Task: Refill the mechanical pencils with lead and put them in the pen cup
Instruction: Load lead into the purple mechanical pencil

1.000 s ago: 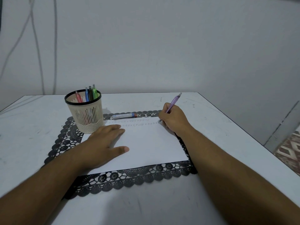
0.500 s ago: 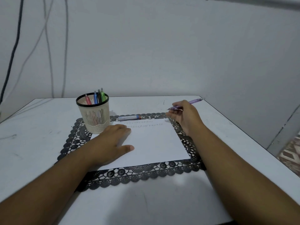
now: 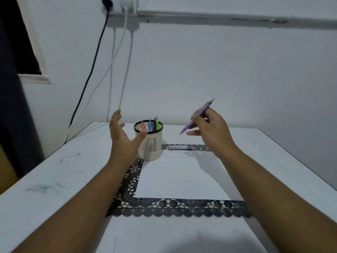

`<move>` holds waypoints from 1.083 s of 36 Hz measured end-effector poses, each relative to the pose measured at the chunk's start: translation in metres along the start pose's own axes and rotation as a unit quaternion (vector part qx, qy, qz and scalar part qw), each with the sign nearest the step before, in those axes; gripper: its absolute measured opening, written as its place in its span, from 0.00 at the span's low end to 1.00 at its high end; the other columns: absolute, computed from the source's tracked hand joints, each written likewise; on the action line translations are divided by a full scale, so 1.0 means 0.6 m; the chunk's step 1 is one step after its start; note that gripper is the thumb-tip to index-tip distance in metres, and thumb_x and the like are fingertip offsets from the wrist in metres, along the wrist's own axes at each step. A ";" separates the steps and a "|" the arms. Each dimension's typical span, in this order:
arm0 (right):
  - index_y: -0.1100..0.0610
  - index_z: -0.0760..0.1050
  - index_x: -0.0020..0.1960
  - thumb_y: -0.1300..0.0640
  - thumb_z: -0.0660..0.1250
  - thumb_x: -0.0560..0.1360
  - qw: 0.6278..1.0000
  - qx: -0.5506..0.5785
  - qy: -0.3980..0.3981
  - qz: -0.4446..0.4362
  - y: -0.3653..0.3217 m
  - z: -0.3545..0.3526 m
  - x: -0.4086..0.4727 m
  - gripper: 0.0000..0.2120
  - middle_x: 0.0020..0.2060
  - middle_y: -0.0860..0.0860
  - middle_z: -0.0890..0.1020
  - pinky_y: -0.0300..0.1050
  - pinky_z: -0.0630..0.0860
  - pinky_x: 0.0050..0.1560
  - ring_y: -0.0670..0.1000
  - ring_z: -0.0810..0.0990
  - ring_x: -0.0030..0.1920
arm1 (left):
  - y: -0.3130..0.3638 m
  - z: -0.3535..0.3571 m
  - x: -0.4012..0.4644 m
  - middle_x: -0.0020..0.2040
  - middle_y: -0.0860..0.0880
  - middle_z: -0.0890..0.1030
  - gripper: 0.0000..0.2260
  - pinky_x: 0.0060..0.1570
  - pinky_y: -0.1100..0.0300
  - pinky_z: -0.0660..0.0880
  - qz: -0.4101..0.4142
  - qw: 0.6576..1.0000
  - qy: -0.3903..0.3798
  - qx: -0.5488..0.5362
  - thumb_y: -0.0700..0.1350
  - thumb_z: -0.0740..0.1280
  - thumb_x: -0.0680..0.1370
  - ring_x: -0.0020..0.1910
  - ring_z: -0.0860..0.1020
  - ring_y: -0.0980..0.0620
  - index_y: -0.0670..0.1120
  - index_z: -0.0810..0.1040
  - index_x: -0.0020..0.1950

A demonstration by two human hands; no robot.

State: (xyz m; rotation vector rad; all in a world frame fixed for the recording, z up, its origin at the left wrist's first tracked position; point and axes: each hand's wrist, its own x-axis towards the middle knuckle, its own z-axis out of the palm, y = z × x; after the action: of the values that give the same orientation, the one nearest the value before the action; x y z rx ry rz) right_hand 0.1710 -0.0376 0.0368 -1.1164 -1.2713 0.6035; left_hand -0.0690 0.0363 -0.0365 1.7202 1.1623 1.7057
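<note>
My right hand [image 3: 213, 129] is raised above the table and holds a purple mechanical pencil [image 3: 199, 115], tip pointing down-left. The cream mesh pen cup [image 3: 150, 145] with a black rim stands on the mat's far left corner and holds several coloured pencils [image 3: 152, 125]. My left hand [image 3: 122, 137] hovers open beside the cup's left side, thumb in front of its rim, holding nothing. A small lead case [image 3: 179, 147] lies on the mat behind the white paper [image 3: 180, 177].
A black lace mat [image 3: 175, 207] lies under the paper on the white table [image 3: 54, 179]. Cables [image 3: 113, 70] hang down the wall at the back left from sockets. The table's right edge runs close by my right forearm.
Both hands have lifted off the paper. My right hand rose with the purple pencil and my left hand moved up beside the cup. The camera tilted upward.
</note>
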 end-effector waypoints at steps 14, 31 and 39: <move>0.44 0.61 0.75 0.63 0.66 0.75 0.936 -0.306 -0.063 -0.161 -0.034 0.148 0.080 0.32 0.36 0.53 0.82 0.54 0.82 0.41 0.53 0.82 0.36 | -0.040 0.012 -0.007 0.65 0.63 0.75 0.46 0.56 0.70 0.75 -0.076 0.975 -0.209 0.010 0.41 0.79 0.73 0.60 0.75 0.70 0.61 0.53 0.79; 0.49 0.78 0.70 0.53 0.61 0.83 0.896 -0.419 -0.095 -0.108 0.017 0.176 0.084 0.18 0.65 0.48 0.81 0.50 0.75 0.63 0.52 0.77 0.65 | -0.052 0.010 -0.002 0.63 0.65 0.74 0.43 0.48 0.76 0.74 -0.086 0.974 -0.208 0.016 0.38 0.78 0.74 0.56 0.76 0.73 0.60 0.55 0.77; 0.47 0.82 0.52 0.53 0.63 0.79 0.935 -0.339 -0.057 -0.083 0.031 0.079 0.040 0.08 0.41 0.43 0.81 0.46 0.76 0.43 0.46 0.78 0.41 | -0.033 0.014 0.013 0.80 0.54 0.59 0.61 0.77 0.41 0.63 -0.078 0.990 -0.100 0.061 0.66 0.80 0.64 0.79 0.59 0.49 0.63 0.38 0.81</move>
State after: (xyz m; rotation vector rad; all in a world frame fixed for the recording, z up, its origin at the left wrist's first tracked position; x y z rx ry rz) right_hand 0.1362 0.0052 0.0264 -1.5243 -1.7203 0.0862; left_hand -0.0667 0.0553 -0.0487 1.7750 1.2915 1.3617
